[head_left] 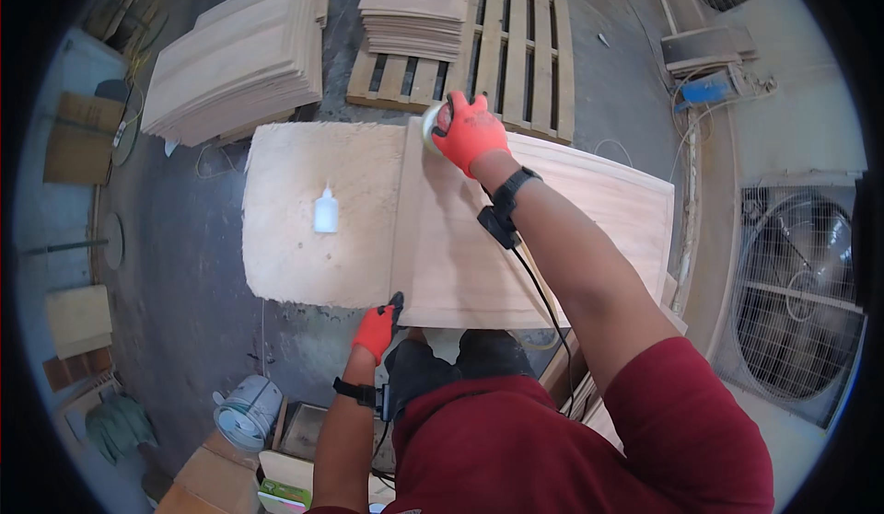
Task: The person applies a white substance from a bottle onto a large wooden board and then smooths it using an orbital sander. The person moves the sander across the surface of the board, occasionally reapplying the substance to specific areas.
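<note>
A smooth pinkish veneer sheet (pixel 589 219) lies on the work surface in front of me, overlapping a rough-edged pale board (pixel 285 173) on its left. At the sheet's far left corner my right hand (pixel 471 132), in a red glove, is closed around a pale ring-shaped roll of tape (pixel 429 130). My left hand (pixel 375 330), in a red glove with dark fingertips, pinches the near edge of the veneer sheet close to where it meets the board. A white squeeze bottle (pixel 326 211) with a pointed nozzle rests on the board, apart from both hands.
Stacks of veneer sheets (pixel 239 63) stand at the far left, and another stack (pixel 414 8) sits on a wooden pallet (pixel 516 45). A large caged fan (pixel 796 293) is at the right wall. A bucket (pixel 249 413) and cardboard (pixel 216 477) lie near left.
</note>
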Demonstrator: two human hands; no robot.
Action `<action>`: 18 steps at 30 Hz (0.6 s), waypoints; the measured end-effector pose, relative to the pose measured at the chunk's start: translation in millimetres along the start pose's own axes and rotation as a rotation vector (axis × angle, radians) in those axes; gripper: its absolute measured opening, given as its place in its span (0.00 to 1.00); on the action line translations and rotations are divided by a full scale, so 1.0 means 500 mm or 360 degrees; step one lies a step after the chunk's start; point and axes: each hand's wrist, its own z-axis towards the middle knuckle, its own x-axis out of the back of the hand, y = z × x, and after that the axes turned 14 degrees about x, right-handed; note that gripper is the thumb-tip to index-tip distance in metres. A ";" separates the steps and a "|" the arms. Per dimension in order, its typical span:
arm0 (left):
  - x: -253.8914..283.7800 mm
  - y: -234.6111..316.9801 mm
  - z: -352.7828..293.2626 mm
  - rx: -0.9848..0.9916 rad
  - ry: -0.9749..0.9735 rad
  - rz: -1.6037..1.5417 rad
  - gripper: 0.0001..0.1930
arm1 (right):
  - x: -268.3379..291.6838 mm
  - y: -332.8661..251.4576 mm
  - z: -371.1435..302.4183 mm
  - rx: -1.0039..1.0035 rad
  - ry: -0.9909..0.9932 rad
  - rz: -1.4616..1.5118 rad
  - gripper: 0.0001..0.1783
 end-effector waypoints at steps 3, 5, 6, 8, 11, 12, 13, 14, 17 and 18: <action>0.003 0.009 -0.006 -0.0155 0.0088 0.0221 0.26 | -0.016 -0.048 0.029 0.0087 0.0035 -0.0039 0.26; 0.001 -0.005 0.001 -0.0127 0.0038 0.0118 0.23 | -0.027 -0.068 0.028 0.0127 0.0024 -0.0022 0.25; -0.001 -0.010 0.003 -0.0233 0.0104 0.0147 0.23 | -0.050 -0.057 0.021 0.0159 0.0078 0.0036 0.26; -0.002 -0.021 0.007 -0.0466 0.0227 0.0195 0.23 | -0.075 -0.073 -0.015 0.0234 0.0047 0.0058 0.27; -0.007 -0.070 0.058 -0.0308 0.0083 -0.0198 0.23 | -0.062 -0.077 -0.053 0.0217 0.0032 0.0011 0.30; -0.003 -0.072 0.065 -0.0261 0.0044 -0.0189 0.23 | -0.051 -0.061 -0.057 0.0127 0.0013 0.0022 0.32; 0.005 -0.069 0.067 -0.0205 0.0005 -0.0177 0.24 | -0.038 -0.038 -0.062 0.0049 -0.0010 0.0009 0.33; 0.001 -0.063 0.072 -0.0148 -0.0031 -0.0165 0.24 | -0.024 -0.011 -0.069 -0.0027 -0.0033 -0.0002 0.33; 0.002 -0.004 0.024 -0.0349 0.0088 0.0313 0.25 | 0.002 0.086 -0.098 -0.0215 -0.0032 0.0007 0.32; 0.008 0.028 -0.003 -0.0236 0.0078 0.0451 0.27 | 0.007 0.124 -0.112 -0.0261 -0.0014 0.0007 0.31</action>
